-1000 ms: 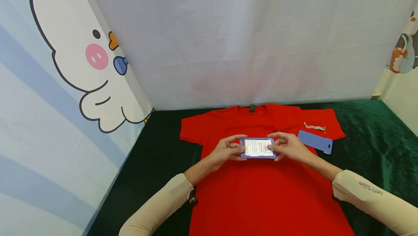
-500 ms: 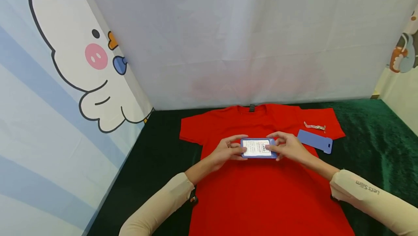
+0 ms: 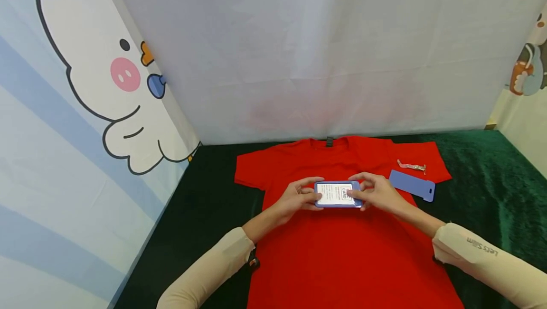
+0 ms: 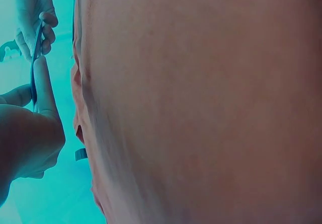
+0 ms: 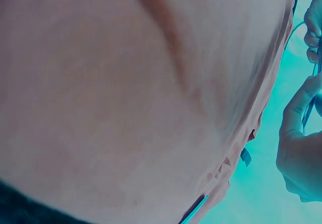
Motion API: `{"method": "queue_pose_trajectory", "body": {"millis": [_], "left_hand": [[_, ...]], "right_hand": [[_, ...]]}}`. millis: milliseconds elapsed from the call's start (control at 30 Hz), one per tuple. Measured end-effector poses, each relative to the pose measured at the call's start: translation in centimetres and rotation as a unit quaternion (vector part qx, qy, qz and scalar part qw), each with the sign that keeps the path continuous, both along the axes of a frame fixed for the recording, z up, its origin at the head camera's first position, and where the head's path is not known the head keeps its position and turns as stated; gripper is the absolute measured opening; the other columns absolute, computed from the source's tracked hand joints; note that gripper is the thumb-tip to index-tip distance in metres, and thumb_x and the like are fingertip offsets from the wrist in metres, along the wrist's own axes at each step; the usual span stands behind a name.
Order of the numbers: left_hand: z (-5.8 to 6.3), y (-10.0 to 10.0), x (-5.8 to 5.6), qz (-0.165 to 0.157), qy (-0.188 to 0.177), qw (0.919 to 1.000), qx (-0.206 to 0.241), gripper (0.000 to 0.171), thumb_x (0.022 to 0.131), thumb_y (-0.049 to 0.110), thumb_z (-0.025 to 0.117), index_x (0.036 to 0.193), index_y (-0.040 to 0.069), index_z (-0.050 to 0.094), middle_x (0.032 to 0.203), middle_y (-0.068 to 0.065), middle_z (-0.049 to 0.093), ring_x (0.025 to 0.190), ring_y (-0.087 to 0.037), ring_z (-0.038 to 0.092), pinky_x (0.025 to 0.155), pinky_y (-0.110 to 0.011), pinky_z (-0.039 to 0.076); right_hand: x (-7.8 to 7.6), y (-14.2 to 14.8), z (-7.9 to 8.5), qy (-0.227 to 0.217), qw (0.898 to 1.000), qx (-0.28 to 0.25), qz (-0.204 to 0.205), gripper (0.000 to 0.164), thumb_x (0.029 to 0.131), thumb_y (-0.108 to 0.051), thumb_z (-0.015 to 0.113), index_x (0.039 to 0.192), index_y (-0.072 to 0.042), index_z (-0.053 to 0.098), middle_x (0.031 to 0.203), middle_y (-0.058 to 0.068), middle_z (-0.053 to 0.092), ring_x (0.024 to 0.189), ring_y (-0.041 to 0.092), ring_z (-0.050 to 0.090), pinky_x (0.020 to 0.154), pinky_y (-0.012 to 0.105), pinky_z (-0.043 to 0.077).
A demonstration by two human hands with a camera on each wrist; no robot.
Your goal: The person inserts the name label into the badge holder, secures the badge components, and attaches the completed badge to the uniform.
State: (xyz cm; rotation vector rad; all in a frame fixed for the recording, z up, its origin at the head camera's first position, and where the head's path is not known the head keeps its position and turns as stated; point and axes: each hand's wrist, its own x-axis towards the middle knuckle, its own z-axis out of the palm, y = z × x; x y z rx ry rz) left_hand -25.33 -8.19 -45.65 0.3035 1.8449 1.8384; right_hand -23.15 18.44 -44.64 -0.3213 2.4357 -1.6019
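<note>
Both hands hold a blue badge holder [image 3: 336, 206] flat above the red T-shirt [image 3: 350, 252], one at each end. Inside its frame lies a white printed card [image 3: 334, 194], with the word CARD near the right end. My left hand [image 3: 295, 197] grips the left end, thumb on the card's face. On the right end, my right hand [image 3: 378, 193] pinches with its thumb over the card's printed corner. The left wrist view shows the badge holder [image 4: 34, 75] edge-on between the hands; much of it falls outside the right wrist view.
A flat blue plate [image 3: 412, 185] with a small slot lies right of the hands, overlapping the shirt's sleeve. Just beyond it is a silver clip with a clear strap [image 3: 412, 166]. Dark green cloth [image 3: 474, 195] covers the table. A pale curtain [image 3: 299, 62] hangs behind.
The card has slid slightly left inside the badge holder, covering the red gap that showed at its left end. The hands have barely moved.
</note>
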Motion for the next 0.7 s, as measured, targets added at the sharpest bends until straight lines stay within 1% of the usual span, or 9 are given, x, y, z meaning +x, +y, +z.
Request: {"method": "queue_pose_trajectory", "body": {"millis": [200, 367, 467, 600, 700], "left_hand": [[0.06, -0.03, 0.04, 0.003, 0.003, 1.0, -0.002, 0.05, 0.101, 0.003, 0.061, 0.15, 0.007, 0.05, 0.109, -0.018, 0.072, 0.085, -0.015, 0.071, 0.088, -0.042, 0.062], [0.06, -0.01, -0.05, 0.0, 0.005, 1.0, -0.002, 0.051, 0.101, 0.003, 0.061, 0.151, 0.006, 0.049, 0.114, -0.023, 0.071, 0.086, -0.014, 0.071, 0.089, -0.041, 0.062], [0.02, 0.01, -0.1, -0.001, 0.003, 1.0, -0.001, 0.052, 0.101, 0.003, 0.061, 0.152, 0.006, 0.048, 0.112, -0.021, 0.072, 0.086, -0.014, 0.071, 0.089, -0.042, 0.062], [-0.03, 0.0, -0.09, 0.0, -0.002, 1.0, 0.003, 0.053, 0.1, 0.002, 0.061, 0.151, 0.007, 0.048, 0.105, -0.013, 0.074, 0.086, -0.015, 0.07, 0.089, -0.042, 0.062], [-0.02, -0.04, -0.04, 0.001, -0.004, 1.0, 0.004, 0.053, 0.1, 0.002, 0.061, 0.151, 0.007, 0.049, 0.104, -0.012, 0.074, 0.087, -0.015, 0.07, 0.089, -0.043, 0.062]], "right_hand": [[0.04, 0.15, 0.03, 0.001, 1.0, -0.006, 0.012, 0.056, 0.095, -0.018, 0.074, 0.14, 0.007, 0.052, 0.082, 0.011, 0.064, 0.067, 0.017, 0.066, 0.065, 0.027, 0.062], [0.03, 0.17, 0.09, 0.004, 1.0, -0.006, 0.01, 0.055, 0.095, -0.017, 0.074, 0.14, 0.007, 0.053, 0.084, 0.012, 0.064, 0.068, 0.017, 0.066, 0.065, 0.026, 0.062], [0.02, 0.14, 0.07, 0.002, 1.0, -0.007, 0.009, 0.055, 0.095, -0.017, 0.074, 0.14, 0.007, 0.053, 0.083, 0.011, 0.063, 0.068, 0.017, 0.066, 0.064, 0.026, 0.062], [0.01, 0.1, 0.0, 0.001, 1.0, -0.007, 0.009, 0.055, 0.095, -0.017, 0.074, 0.14, 0.007, 0.053, 0.082, 0.01, 0.063, 0.065, 0.016, 0.066, 0.064, 0.026, 0.062], [-0.01, 0.06, 0.05, 0.002, 1.0, -0.007, 0.01, 0.055, 0.095, -0.017, 0.074, 0.14, 0.007, 0.053, 0.082, 0.01, 0.064, 0.064, 0.017, 0.065, 0.064, 0.026, 0.062]]}}
